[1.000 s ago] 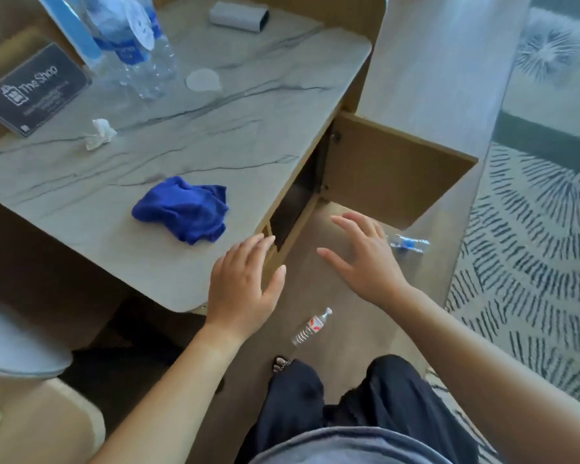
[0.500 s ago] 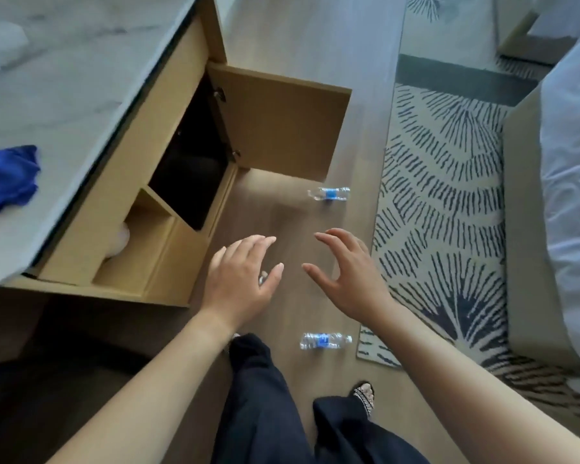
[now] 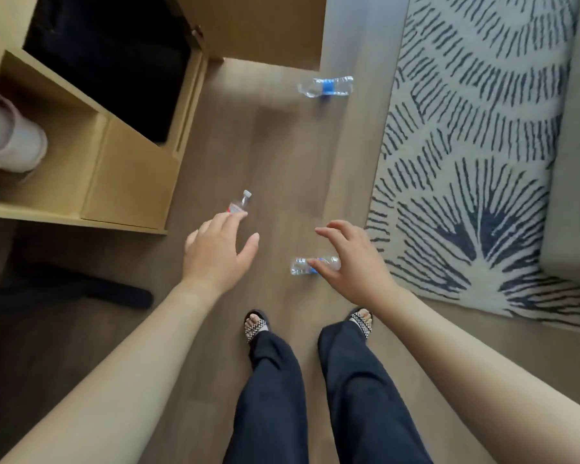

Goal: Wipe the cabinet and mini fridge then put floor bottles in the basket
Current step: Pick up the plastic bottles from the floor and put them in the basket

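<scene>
A wood-look floor (image 3: pixel 282 155) runs between an open cabinet (image 3: pixel 121 169) on the left and a patterned rug (image 3: pixel 476 135) on the right. Three plastic bottles lie on it: one with a blue label (image 3: pixel 326 86) near the open cabinet door (image 3: pixel 265 25), one with a red label (image 3: pixel 240 203) partly hidden by the left hand (image 3: pixel 216 252), one (image 3: pixel 303 265) under the right hand (image 3: pixel 352 262). Both hands hover empty, fingers spread wide. Two sandalled feet (image 3: pixel 256 324) stand below.
</scene>
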The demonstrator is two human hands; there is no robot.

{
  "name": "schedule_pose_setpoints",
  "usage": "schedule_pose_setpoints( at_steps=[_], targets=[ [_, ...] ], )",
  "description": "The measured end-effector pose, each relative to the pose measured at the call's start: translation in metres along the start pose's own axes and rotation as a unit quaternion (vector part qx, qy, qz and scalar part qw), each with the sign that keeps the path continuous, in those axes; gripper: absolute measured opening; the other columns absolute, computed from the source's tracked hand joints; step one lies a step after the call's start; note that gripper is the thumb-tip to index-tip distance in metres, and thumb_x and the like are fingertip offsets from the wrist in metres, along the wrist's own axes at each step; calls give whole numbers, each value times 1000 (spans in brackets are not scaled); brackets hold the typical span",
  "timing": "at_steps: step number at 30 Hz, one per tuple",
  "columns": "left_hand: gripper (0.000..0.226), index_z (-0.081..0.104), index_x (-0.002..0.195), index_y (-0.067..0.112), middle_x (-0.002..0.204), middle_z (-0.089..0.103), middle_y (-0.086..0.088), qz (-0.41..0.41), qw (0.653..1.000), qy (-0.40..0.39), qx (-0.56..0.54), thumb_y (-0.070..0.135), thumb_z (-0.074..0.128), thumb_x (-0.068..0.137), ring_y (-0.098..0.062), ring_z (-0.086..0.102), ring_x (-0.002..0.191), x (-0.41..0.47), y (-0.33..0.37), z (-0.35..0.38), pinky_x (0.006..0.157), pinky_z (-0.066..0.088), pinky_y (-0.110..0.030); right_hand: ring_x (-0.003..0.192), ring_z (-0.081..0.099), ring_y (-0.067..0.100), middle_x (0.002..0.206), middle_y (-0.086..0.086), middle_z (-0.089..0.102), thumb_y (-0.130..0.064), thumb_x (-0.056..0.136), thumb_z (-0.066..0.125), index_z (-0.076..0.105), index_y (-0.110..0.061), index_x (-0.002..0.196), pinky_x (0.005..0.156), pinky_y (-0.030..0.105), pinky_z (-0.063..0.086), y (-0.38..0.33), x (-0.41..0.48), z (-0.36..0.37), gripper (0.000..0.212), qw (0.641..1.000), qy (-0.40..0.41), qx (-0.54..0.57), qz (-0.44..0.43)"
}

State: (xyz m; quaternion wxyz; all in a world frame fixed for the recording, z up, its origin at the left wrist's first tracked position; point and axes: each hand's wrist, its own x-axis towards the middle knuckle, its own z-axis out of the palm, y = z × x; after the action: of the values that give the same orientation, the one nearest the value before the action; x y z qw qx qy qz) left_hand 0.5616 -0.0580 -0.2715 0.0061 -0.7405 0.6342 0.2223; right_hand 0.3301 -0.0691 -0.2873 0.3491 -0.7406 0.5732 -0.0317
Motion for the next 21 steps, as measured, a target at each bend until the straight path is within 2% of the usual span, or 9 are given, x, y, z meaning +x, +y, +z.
schedule_pose_setpoints(
  at_steps=[5, 12, 16, 18, 21],
  targets=[
    [45, 51, 134, 20, 135, 53, -2, 20, 1000, -22, 9, 41, 51, 95, -26, 46, 125, 51, -50, 143, 101, 34, -43, 128, 37, 28, 139, 5, 43, -43, 86, 62, 47, -20, 134, 101, 45, 40, 75, 51, 129, 56, 999, -28, -26, 3],
    [48, 46, 137, 23, 137, 48, 1, 36, 998, -43, 31, 43, 49, 94, -23, 43, 127, 122, -126, 341, 102, 33, -39, 132, 32, 23, 144, -1, 36, -46, 85, 62, 41, -28, 137, 98, 38, 36, 182, 123, 316, 59, 992, -88, -80, -29],
    [50, 44, 139, 26, 137, 45, 2, 58, 993, -73, 68, 46, 48, 94, -21, 41, 127, 162, -170, 442, 100, 35, -40, 135, 27, 21, 148, -3, 29, -48, 85, 60, 35, -31, 141, 100, 37, 31, 238, 156, 395, 63, 985, -118, -116, -39],
    [49, 49, 136, 24, 136, 48, -1, 70, 992, -72, 74, 46, 49, 92, -23, 43, 127, 179, -189, 482, 99, 37, -42, 135, 27, 20, 147, -3, 27, -47, 85, 61, 29, -33, 142, 99, 36, 31, 261, 169, 424, 67, 979, -136, -141, -52],
    [56, 61, 123, 20, 128, 57, -6, 104, 993, -25, 57, 52, 37, 83, -27, 52, 120, 199, -204, 520, 91, 45, -46, 122, 40, 20, 139, -4, 32, -43, 82, 61, 25, -36, 143, 92, 35, 36, 280, 185, 455, 71, 975, -137, -150, -88]
  ],
)
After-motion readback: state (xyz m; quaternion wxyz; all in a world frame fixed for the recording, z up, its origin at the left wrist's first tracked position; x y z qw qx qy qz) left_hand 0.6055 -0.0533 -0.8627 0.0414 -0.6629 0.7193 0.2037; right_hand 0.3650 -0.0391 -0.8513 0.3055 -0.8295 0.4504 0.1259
